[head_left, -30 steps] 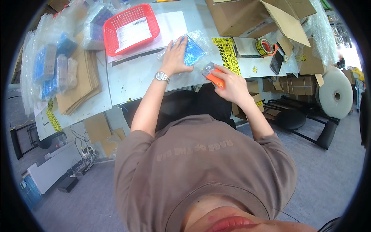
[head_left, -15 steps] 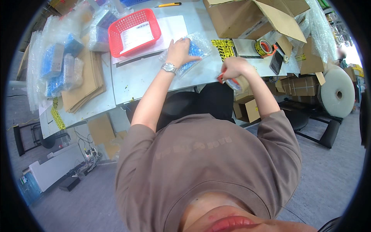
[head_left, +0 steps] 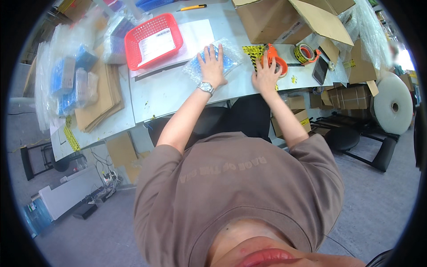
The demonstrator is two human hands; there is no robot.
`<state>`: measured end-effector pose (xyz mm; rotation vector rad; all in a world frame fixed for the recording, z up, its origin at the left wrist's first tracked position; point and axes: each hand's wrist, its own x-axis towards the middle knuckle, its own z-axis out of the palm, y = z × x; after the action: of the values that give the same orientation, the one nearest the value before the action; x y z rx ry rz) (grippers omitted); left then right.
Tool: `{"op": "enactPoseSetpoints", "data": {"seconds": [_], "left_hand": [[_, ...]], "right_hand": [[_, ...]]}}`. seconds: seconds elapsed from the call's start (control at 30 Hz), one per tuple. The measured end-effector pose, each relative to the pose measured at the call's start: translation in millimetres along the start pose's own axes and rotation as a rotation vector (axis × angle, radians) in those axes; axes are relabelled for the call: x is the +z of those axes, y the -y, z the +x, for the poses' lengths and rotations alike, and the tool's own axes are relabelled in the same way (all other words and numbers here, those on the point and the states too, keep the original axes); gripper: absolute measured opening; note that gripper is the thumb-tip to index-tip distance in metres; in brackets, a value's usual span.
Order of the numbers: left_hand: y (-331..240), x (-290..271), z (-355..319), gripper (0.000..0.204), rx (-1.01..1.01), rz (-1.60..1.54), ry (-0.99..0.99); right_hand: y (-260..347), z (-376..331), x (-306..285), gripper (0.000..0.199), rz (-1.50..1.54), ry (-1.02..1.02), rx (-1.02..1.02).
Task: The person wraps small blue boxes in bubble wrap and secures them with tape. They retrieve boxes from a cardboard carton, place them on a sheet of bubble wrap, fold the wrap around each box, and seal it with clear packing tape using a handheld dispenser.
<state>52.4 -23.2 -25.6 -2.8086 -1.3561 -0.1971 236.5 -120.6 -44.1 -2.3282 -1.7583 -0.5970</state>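
My left hand (head_left: 212, 69) lies with its fingers spread on a bubble-wrapped packet (head_left: 231, 52), pressing it to the table. Something blue shows through the clear wrap, but I cannot make out what it is. To the right, my right hand (head_left: 266, 76) rests on the tabletop with its fingers apart. An orange tape dispenser (head_left: 276, 61) stands against those fingers; whether they touch it I cannot tell. Part of a yellow and black tape patch (head_left: 252, 52) on the table shows between my hands.
A red basket (head_left: 179, 43) holds a paper sheet at the left. Behind lies a yellow cutter (head_left: 193, 7). An open cardboard box (head_left: 271, 26), a striped tape roll (head_left: 304, 54) and a phone (head_left: 320, 71) are right. Blue wrapped packets (head_left: 62, 78) lie on cardboard (head_left: 100, 100) far left.
My right hand has set the tape dispenser down on the table, moving it away from me, and has opened. My left hand now lies flatter on the packet, fingers spread.
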Motion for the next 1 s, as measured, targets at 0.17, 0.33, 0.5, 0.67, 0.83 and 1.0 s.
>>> {"op": "enactPoseSetpoints", "data": {"seconds": [0.17, 0.33, 0.5, 0.67, 0.83, 1.0], "left_hand": [[70, -19, 4, 0.106, -0.061, -0.385, 0.047], [111, -13, -27, 0.079, -0.173, -1.036, 0.091], [113, -57, -73, 0.054, -0.378, -1.428, 0.086], [91, -21, -85, 0.030, -0.323, -1.630, 0.060], [90, -14, -77, 0.039, -0.299, -1.445, 0.084], [90, -43, -54, 0.043, 0.061, -1.222, 0.056]], "right_hand": [[48, -46, -5, 0.044, 0.834, 0.078, -0.128], [78, -38, 10, 0.034, 1.520, 0.281, 0.067], [48, -6, -26, 0.022, 1.912, 0.411, 0.240], [40, 5, -24, 0.021, 2.011, 0.722, 0.471], [43, 10, -20, 0.022, 1.722, 0.742, 0.496], [50, 26, -30, 0.037, 1.765, 0.463, 0.200]]}}
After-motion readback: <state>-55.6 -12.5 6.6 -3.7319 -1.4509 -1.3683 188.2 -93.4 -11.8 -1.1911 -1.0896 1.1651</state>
